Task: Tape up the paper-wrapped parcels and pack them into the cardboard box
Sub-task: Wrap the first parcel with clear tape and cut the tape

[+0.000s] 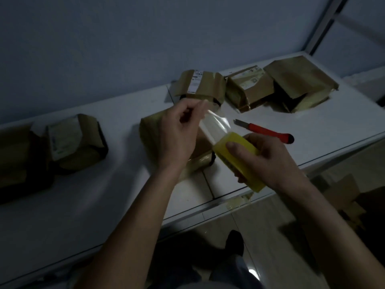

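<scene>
Head view: right hand (268,161) grips yellow tape roll (237,159); left hand (177,134) pinches glossy strip (214,127).

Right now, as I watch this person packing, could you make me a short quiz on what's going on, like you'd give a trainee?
1. True or false: the left hand pinches the free end of the clear tape strip.
2. What does the right hand grip? A) red utility knife B) yellow tape roll C) parcel
3. Where does the red utility knife lie?

Key:
1. True.
2. B, the yellow tape roll.
3. On the white table, untouched, beyond the right hand and in front of the parcels at the wall.
</scene>
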